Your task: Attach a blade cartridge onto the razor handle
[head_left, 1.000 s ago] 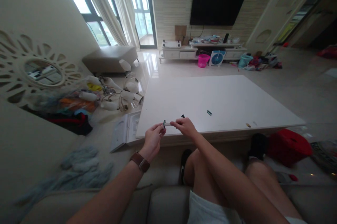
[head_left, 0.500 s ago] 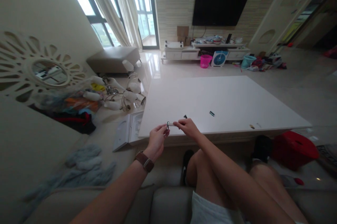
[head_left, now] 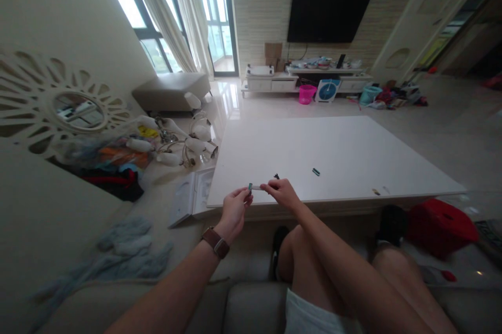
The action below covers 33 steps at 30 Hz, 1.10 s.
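Between its thumb and fingers, my left hand (head_left: 235, 206) pinches a small green-and-dark piece (head_left: 250, 187), held above the table's near edge. My right hand (head_left: 280, 191) grips a thin pale stick-like tool (head_left: 257, 187), whose tip meets or nearly meets the green piece; its exact kind is too small to make out. Just beyond my right hand lies a small black object (head_left: 276, 176) on the white table (head_left: 290, 140). Farther right on the tabletop rests a dark green strip (head_left: 316, 172).
Near the table's front right edge are a small gold-brown piece (head_left: 375, 192) and a clear piece (head_left: 386, 189). An open white box (head_left: 184, 200) leans at the table's left side. A red stool (head_left: 443, 224) stands on the right, and a chandelier (head_left: 184, 143) lies on the floor.
The small piece in my left hand has turned a little, so its green face shows more. Both hands keep their holds, and the view has tipped slightly upward.
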Tool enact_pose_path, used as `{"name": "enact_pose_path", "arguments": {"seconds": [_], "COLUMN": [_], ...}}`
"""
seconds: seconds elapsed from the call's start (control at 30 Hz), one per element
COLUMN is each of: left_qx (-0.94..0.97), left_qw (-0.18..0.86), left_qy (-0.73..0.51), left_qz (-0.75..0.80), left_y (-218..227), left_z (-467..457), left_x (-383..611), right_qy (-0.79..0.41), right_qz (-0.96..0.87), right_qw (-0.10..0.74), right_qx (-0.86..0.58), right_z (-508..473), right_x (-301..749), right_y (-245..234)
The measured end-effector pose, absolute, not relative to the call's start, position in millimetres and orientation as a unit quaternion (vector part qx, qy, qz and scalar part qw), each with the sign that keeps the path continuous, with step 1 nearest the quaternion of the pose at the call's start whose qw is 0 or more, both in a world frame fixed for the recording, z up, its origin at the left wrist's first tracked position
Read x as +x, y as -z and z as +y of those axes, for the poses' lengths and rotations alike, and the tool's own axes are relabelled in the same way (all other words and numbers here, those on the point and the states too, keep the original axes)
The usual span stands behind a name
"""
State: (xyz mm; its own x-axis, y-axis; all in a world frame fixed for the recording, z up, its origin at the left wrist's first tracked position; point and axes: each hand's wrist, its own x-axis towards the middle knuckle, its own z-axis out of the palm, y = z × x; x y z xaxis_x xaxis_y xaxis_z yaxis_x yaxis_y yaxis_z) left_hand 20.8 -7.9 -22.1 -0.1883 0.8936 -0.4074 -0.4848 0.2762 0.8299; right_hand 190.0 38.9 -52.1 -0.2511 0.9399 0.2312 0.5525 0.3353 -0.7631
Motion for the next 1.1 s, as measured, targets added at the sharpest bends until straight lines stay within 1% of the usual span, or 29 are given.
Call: {"name": "enact_pose_path", "arguments": {"seconds": [0.1, 0.17, 0.23, 0.33, 0.4, 0.5, 0.57, 0.63, 0.7, 0.8, 0.87, 0.93, 1.0, 1.1], "left_qx": [0.2, 0.195, 0.19, 0.185, 0.185, 0.183, 0.183, 0.184, 0.181, 0.173, 0.173, 0.175, 0.175, 0.174], "left_qw": [0.605, 0.6, 0.598, 0.601, 0.604, 0.597, 0.591, 0.59, 0.592, 0.588, 0.585, 0.586, 0.59, 0.587], "left_qy": [-0.567, -0.57, -0.573, -0.575, -0.572, -0.578, -0.586, -0.589, -0.588, -0.591, -0.595, -0.595, -0.593, -0.593], "left_qz": [0.523, 0.526, 0.526, 0.524, 0.524, 0.526, 0.524, 0.52, 0.521, 0.525, 0.524, 0.52, 0.519, 0.523], "left_y": [22.8, 22.9, 22.7, 22.0, 21.8, 21.9, 22.4, 23.1, 23.5, 23.4, 23.0, 22.7, 22.7, 23.3], "left_z": [-7.8, -7.5, -7.2, -7.2, -7.4, -7.3, -7.0, -6.6, -6.3, -5.9, -5.6, -5.5, -5.6, -5.7], "left_x": [21.1, 21.4, 21.6, 21.9, 22.1, 21.9, 21.6, 21.5, 21.6, 22.0, 22.1, 22.0, 21.8, 21.5], "right_qy": [-0.266, -0.251, -0.26, -0.283, -0.258, -0.213, -0.231, -0.255, -0.245, -0.209, -0.224, -0.248, -0.244, -0.213], "right_qz": [-0.736, -0.716, -0.715, -0.739, -0.735, -0.711, -0.723, -0.737, -0.729, -0.698, -0.71, -0.734, -0.736, -0.701], "right_qw": [0.342, 0.36, 0.37, 0.347, 0.343, 0.373, 0.374, 0.355, 0.347, 0.371, 0.37, 0.351, 0.342, 0.369], "right_qx": [-0.521, -0.543, -0.533, -0.504, -0.525, -0.557, -0.534, -0.515, -0.537, -0.576, -0.556, -0.526, -0.532, -0.572], "right_z": [39.1, 39.6, 39.8, 39.5, 39.2, 38.6, 37.9, 37.5, 37.7, 38.6, 38.9, 39.0, 39.4, 40.3], "right_x": [190.1, 190.3, 190.5, 190.0, 189.2, 188.0, 187.3, 186.7, 186.4, 186.9, 187.2, 187.0, 186.4, 186.2], "right_y": [53.8, 55.0, 55.9, 56.7, 56.7, 56.2, 55.9, 55.8, 55.9, 56.3, 57.0, 57.7, 58.1, 57.9]}}
